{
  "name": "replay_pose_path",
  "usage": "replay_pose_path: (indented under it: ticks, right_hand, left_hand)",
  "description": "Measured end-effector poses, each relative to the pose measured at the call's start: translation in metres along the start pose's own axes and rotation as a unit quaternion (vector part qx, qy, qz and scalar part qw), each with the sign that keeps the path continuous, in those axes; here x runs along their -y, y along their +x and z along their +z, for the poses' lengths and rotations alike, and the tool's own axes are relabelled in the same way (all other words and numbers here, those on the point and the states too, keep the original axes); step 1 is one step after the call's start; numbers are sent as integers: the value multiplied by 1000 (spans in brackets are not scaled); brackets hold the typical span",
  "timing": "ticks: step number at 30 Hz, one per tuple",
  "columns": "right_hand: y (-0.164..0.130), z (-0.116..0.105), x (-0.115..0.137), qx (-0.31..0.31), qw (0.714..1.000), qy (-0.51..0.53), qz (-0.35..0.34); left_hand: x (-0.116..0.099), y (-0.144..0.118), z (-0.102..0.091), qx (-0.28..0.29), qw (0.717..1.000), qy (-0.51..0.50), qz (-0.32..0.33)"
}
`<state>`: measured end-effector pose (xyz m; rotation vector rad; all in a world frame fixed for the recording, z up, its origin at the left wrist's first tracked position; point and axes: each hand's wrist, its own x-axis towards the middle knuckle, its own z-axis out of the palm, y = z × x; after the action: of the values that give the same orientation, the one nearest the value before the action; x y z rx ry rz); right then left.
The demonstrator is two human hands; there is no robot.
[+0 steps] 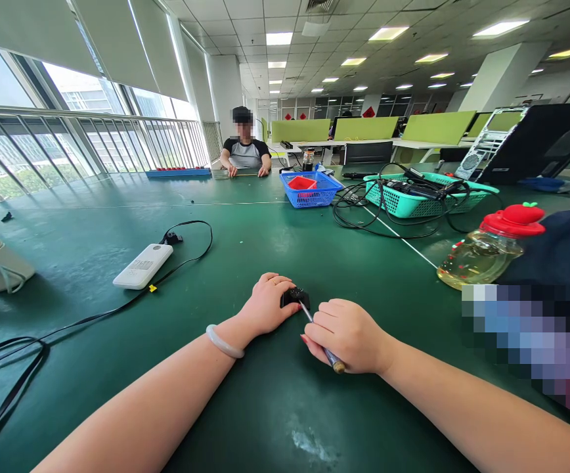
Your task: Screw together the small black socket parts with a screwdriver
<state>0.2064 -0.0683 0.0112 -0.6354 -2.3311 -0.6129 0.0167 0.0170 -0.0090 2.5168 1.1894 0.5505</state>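
My left hand (266, 304) rests on the green table and pinches a small black part (295, 296) against the surface. A pale bangle sits on that wrist. My right hand (348, 334) is closed around a thin screwdriver (322, 342); its tip touches the black part and its handle end sticks out toward me. The two hands are almost touching, near the middle of the table's front.
A white power bank (142, 265) with a black cable lies to the left. A lying bottle with a red cap (490, 247) is at the right. Blue basket (310, 189) and teal basket (416, 197) with cables stand farther back. A person sits at the far end.
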Motion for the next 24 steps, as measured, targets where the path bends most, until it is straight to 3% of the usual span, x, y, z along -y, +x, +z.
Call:
replay_pose_path:
  ticks: [24]
  right_hand:
    - [-2,0,-11,-33,998,33,37]
  left_hand:
    - [3,0,3,-15,1000,5,18]
